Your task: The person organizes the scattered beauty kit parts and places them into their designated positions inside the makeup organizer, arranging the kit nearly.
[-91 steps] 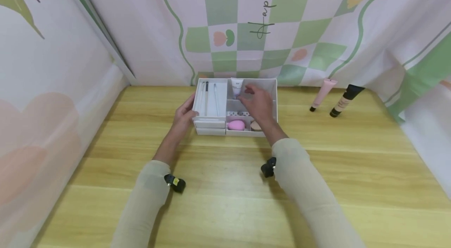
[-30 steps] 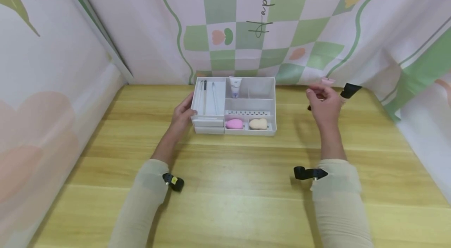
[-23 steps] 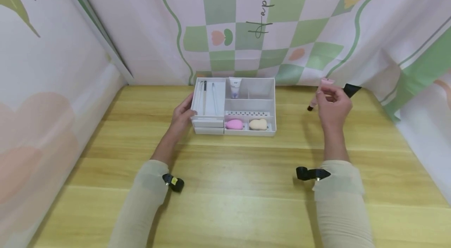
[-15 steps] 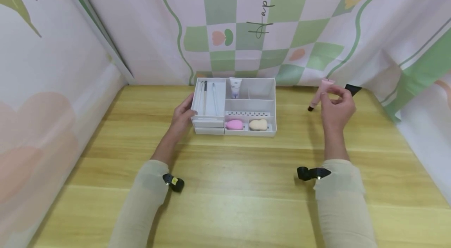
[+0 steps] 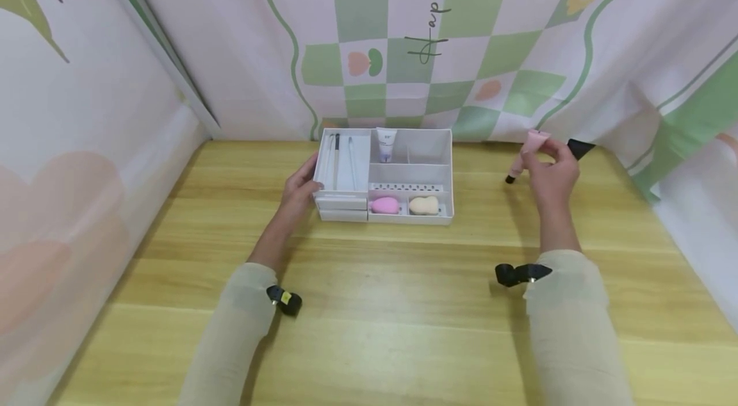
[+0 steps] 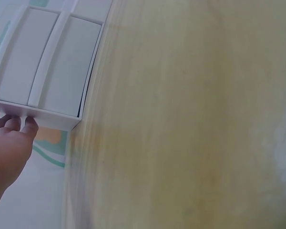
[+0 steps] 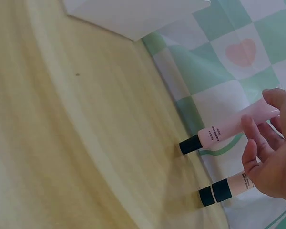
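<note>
A white compartment organizer (image 5: 398, 169) stands at the back of the table. My left hand (image 5: 298, 191) rests along its left side, thumb by the front corner; in the left wrist view the fingertips touch the side wall. Near the back right, my right hand (image 5: 551, 175) pinches the upper part of a pink squeeze tube (image 7: 225, 128) between thumb and fingers. This tube's black cap (image 7: 190, 145) points down at the tabletop. Just behind the hand is a second tube, beige with a black end (image 5: 580, 148), partly hidden by the fingers.
In the organizer are thin brushes (image 5: 336, 162), a small white tube (image 5: 385, 145), a pink makeup sponge (image 5: 385, 205) and a beige one (image 5: 423, 205). Patterned cloth (image 5: 409, 60) hangs behind the wooden table (image 5: 369, 303).
My right hand has left the organizer, where it was at the small white tube, moved right and taken hold of the pink tube. My left hand stays at the organizer's side.
</note>
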The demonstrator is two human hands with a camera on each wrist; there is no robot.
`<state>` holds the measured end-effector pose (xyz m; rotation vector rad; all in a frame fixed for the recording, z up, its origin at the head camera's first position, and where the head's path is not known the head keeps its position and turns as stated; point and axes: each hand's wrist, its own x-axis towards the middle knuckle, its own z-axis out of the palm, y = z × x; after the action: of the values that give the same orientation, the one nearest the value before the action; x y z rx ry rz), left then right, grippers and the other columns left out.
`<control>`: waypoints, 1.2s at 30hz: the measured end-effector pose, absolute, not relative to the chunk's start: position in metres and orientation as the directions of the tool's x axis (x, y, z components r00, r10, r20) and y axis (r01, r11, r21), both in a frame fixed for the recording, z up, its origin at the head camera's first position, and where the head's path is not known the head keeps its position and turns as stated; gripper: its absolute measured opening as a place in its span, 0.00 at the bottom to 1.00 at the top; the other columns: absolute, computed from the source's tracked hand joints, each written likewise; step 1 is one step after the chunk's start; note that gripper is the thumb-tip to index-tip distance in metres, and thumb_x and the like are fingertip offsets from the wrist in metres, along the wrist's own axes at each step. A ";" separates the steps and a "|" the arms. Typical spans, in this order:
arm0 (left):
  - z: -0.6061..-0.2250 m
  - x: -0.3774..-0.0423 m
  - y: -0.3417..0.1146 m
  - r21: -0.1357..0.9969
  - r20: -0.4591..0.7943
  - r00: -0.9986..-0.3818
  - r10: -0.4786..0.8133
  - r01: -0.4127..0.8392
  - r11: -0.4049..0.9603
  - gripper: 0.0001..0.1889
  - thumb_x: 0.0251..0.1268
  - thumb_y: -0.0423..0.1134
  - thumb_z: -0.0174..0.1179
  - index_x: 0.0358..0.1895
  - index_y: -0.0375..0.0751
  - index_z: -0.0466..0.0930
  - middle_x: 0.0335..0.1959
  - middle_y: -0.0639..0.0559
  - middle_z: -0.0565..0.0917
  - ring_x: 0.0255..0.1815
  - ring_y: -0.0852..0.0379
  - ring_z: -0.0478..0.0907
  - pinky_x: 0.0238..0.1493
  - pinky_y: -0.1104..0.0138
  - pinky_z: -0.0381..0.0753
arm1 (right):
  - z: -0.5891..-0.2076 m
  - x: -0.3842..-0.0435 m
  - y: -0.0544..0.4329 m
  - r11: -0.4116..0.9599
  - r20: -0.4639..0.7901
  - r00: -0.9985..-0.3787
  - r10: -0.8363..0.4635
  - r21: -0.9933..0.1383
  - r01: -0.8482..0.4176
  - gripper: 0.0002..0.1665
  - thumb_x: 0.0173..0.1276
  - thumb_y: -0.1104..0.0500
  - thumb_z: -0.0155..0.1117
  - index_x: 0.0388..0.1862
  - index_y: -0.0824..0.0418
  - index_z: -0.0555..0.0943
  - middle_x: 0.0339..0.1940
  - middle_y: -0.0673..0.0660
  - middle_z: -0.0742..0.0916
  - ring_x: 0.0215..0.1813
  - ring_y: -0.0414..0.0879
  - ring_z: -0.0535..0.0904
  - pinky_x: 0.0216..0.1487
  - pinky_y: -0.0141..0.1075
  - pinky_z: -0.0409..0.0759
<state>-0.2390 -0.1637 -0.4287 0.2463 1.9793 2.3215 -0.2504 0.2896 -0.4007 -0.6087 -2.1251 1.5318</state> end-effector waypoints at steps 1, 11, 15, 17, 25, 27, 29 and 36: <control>-0.429 -0.239 -0.164 0.986 0.069 -0.984 0.167 0.042 -0.162 0.40 0.62 0.23 0.48 0.81 0.37 0.53 0.84 0.44 0.54 0.84 0.45 0.54 0.84 0.53 0.58 | -0.400 -0.251 0.291 0.283 0.091 -0.810 0.579 -0.954 0.096 0.27 0.65 0.55 0.69 0.63 0.57 0.81 0.40 0.31 0.81 0.33 0.28 0.76 0.29 0.17 0.75; -0.429 -0.239 -0.165 0.982 0.084 -0.983 0.165 0.054 -0.180 0.39 0.61 0.23 0.46 0.80 0.33 0.52 0.84 0.41 0.54 0.84 0.43 0.54 0.84 0.51 0.57 | -0.399 -0.259 0.297 0.360 0.100 -0.830 0.549 -0.924 0.127 0.11 0.68 0.55 0.67 0.49 0.51 0.85 0.31 0.26 0.78 0.36 0.29 0.74 0.31 0.16 0.75; -0.429 -0.239 -0.164 0.980 0.088 -0.982 0.166 0.056 -0.190 0.40 0.61 0.22 0.46 0.80 0.33 0.52 0.84 0.40 0.54 0.84 0.43 0.54 0.84 0.52 0.56 | -0.401 -0.258 0.296 0.390 0.127 -0.820 0.558 -0.912 0.124 0.11 0.68 0.55 0.67 0.48 0.53 0.85 0.29 0.25 0.77 0.32 0.28 0.73 0.29 0.17 0.73; -0.429 -0.239 -0.164 0.981 0.088 -0.982 0.165 0.057 -0.188 0.40 0.61 0.22 0.47 0.80 0.33 0.52 0.84 0.40 0.54 0.84 0.43 0.54 0.84 0.52 0.57 | -0.401 -0.258 0.296 0.402 0.141 -0.814 0.563 -0.908 0.121 0.14 0.68 0.55 0.67 0.50 0.57 0.85 0.29 0.25 0.77 0.30 0.28 0.73 0.28 0.17 0.73; -0.429 -0.239 -0.163 0.982 0.087 -0.982 0.168 0.056 -0.180 0.40 0.61 0.23 0.47 0.80 0.34 0.52 0.84 0.40 0.54 0.84 0.42 0.54 0.84 0.52 0.58 | -0.398 -0.257 0.294 0.380 0.157 -0.804 0.573 -0.921 0.091 0.24 0.69 0.55 0.66 0.60 0.65 0.82 0.31 0.28 0.78 0.28 0.27 0.76 0.28 0.17 0.77; -0.429 -0.240 -0.164 0.983 0.088 -0.982 0.165 0.059 -0.175 0.40 0.61 0.23 0.47 0.80 0.34 0.52 0.84 0.39 0.54 0.84 0.42 0.55 0.84 0.52 0.58 | -0.395 -0.257 0.292 0.380 0.170 -0.806 0.567 -0.922 0.072 0.24 0.68 0.55 0.67 0.60 0.65 0.83 0.31 0.28 0.79 0.29 0.27 0.77 0.29 0.17 0.78; -0.429 -0.240 -0.164 0.984 0.085 -0.983 0.163 0.057 -0.169 0.40 0.61 0.23 0.47 0.80 0.34 0.52 0.84 0.40 0.54 0.84 0.43 0.55 0.84 0.52 0.58 | -0.391 -0.256 0.289 0.375 0.180 -0.811 0.557 -0.925 0.052 0.24 0.68 0.55 0.67 0.60 0.65 0.83 0.32 0.29 0.79 0.32 0.28 0.78 0.31 0.16 0.79; -0.429 -0.240 -0.164 0.988 0.075 -0.984 0.161 0.051 -0.148 0.39 0.63 0.23 0.47 0.81 0.36 0.52 0.84 0.42 0.54 0.84 0.45 0.54 0.85 0.53 0.57 | -0.375 -0.252 0.278 0.368 0.221 -0.816 0.534 -0.930 -0.011 0.20 0.68 0.55 0.67 0.56 0.64 0.85 0.35 0.34 0.83 0.34 0.30 0.80 0.34 0.17 0.80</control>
<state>-0.2398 -0.1636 -0.4293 0.2502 2.0015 2.3124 -0.2516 0.2778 -0.3754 -0.4515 -2.1384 1.4597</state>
